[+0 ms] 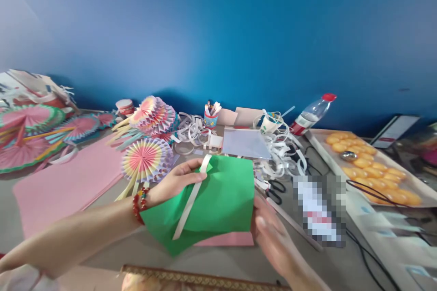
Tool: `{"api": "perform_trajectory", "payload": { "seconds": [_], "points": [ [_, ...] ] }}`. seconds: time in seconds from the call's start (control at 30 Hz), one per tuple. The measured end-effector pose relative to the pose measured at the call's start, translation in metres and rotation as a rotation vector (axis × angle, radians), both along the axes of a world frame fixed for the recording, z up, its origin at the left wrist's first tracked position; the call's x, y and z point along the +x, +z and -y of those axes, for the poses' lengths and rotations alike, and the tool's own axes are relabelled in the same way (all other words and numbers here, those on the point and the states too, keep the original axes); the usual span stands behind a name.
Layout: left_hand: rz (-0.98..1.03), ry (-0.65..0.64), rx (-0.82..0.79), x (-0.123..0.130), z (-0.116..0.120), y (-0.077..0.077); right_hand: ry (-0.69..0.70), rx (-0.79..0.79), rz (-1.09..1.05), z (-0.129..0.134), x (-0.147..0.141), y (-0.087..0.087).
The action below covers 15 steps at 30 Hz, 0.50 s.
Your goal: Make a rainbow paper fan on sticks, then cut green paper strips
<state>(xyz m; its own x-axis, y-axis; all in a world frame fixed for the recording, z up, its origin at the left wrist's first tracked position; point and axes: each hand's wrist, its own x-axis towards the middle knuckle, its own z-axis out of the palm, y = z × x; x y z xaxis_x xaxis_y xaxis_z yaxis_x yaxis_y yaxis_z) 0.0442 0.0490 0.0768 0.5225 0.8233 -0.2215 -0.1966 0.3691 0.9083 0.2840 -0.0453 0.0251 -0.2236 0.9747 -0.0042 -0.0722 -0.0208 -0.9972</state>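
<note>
A sheet of green paper (225, 195) is raised over the table, its right side curling round and a lower corner pointing down. My left hand (189, 175) pinches its upper left part, thumb in front. Under that thumb runs a narrow white paper strip (188, 211), slanting down across the green sheet. My right hand (273, 232) is slightly blurred beside the sheet's right edge, fingers stretched along it and thumb apart; whether it touches the paper is hard to tell. Pink paper (232, 239) lies beneath the green sheet.
Folded paper rosettes (146, 159) and large pink sheets (73, 175) lie left. Behind are curled white strips (193, 128), a pen cup (210, 120) and a bottle (312, 113). Black-handled scissors (276, 191) lie near my right hand. A tray (322, 152) of orange pieces stands right.
</note>
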Motion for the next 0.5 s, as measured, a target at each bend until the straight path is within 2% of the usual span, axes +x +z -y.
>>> {"api": "perform_trajectory", "payload": {
  "seconds": [0.1, 0.2, 0.27, 0.37, 0.5],
  "points": [
    [0.035, 0.014, -0.073, 0.002, 0.000, -0.010, -0.011, -0.213, -0.136, 0.001, -0.014, 0.003],
    [0.046, 0.068, -0.054, 0.002, 0.000, -0.016, -0.045, -0.358, -0.262, -0.001, -0.026, 0.005],
    [0.038, 0.076, -0.038, 0.001, -0.001, -0.016, -0.070, -0.372, -0.285, -0.003, -0.029, 0.006],
    [-0.028, 0.018, -0.014, -0.006, -0.002, -0.014, -0.119, -0.316, -0.218, -0.008, -0.023, 0.008],
    [-0.206, -0.009, 0.044, -0.022, -0.002, -0.012, -0.075, -0.273, -0.093, -0.012, -0.009, 0.013]
  ]
}}
